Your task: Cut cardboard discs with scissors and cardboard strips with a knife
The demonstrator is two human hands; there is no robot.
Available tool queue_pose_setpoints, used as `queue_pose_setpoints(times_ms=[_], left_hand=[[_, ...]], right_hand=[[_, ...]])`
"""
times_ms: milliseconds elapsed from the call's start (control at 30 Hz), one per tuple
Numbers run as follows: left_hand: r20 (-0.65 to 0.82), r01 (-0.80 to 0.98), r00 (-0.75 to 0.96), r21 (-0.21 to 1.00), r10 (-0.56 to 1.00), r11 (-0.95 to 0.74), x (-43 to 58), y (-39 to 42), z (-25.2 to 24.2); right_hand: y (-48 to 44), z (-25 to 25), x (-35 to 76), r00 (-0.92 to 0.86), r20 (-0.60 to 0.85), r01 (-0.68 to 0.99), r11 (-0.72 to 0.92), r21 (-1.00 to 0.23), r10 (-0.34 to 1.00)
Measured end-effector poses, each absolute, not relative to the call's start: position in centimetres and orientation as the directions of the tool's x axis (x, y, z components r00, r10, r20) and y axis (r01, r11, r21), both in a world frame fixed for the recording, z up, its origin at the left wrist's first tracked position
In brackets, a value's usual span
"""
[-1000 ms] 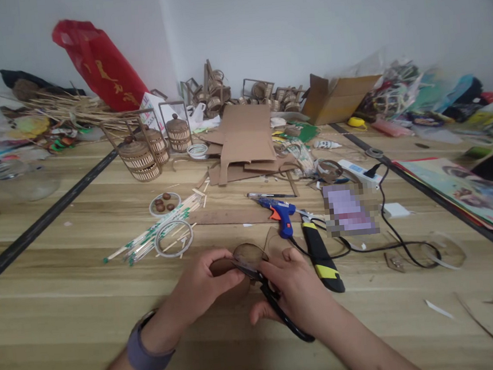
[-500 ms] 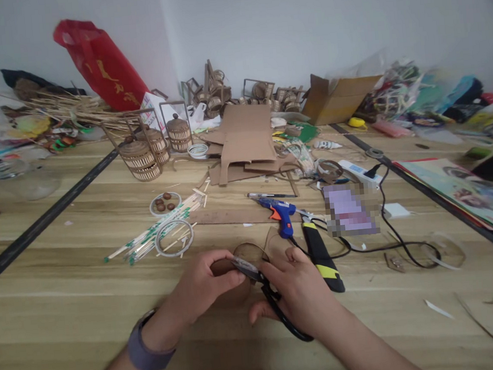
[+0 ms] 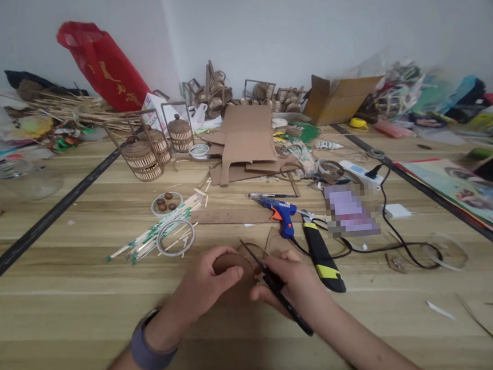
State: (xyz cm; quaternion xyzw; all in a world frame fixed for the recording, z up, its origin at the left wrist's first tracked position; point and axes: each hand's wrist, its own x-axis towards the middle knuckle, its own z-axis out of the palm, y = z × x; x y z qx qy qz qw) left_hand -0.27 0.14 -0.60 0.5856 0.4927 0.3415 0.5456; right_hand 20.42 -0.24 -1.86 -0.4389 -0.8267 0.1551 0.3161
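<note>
Low over the wooden table [image 3: 89, 314], my left hand [image 3: 203, 284] pinches a brown cardboard piece [image 3: 231, 264] with a rounded edge. My right hand [image 3: 287, 279] grips black scissors [image 3: 277, 289] by the handles. The scissor blades are nearly closed and point up and left along the right side of the cardboard piece. A purple band sits on my left wrist [image 3: 148, 346].
Just right of my right hand lie a black and yellow utility knife [image 3: 324, 259], a blue glue gun [image 3: 280, 213] and a black cable [image 3: 395, 235]. Bamboo sticks with a white ring [image 3: 164, 235] lie to the left. Flat cardboard [image 3: 243, 142] and small woven baskets [image 3: 143, 156] stand further back.
The scissor blades have closed and swung upright along the cardboard's right edge. My left hand has turned the cardboard piece slightly. Both hands stay in the same spot.
</note>
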Motion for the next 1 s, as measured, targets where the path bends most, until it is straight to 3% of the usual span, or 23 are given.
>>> queue_pose_setpoints(times_ms=[133,233,367,533,700,1000], left_hand=[[-0.114,0.231,0.291,0.972,0.950,0.046,-0.2,-0.1,-0.3],[-0.125,0.185,0.299,0.980,0.946,0.071,0.0,-0.2,0.0],[-0.165,0.036,0.233,0.986,0.958,0.161,0.2,-0.1,-0.1],[-0.167,-0.033,0.226,0.983,0.960,0.179,0.2,-0.2,-0.3],[-0.101,0.021,0.297,0.995,0.950,0.099,-0.1,-0.2,-0.3],[-0.080,0.024,0.318,0.997,0.945,0.076,-0.1,-0.3,-0.1]], right_hand=[[-0.3,-1.8,20.3,-0.376,0.190,0.535,0.380,-0.755,0.907],[-0.5,-1.5,20.1,-0.365,0.122,0.508,0.308,-0.804,0.923],[-0.6,-1.3,19.7,-0.392,0.182,0.459,0.363,-0.811,0.902],[-0.5,-0.7,20.3,-0.408,0.400,0.546,0.571,-0.613,0.820],[-0.4,-0.1,21.0,-0.451,0.389,0.685,0.591,-0.427,0.803],[-0.6,-0.7,20.9,-0.495,0.478,0.717,0.652,-0.248,0.726]])
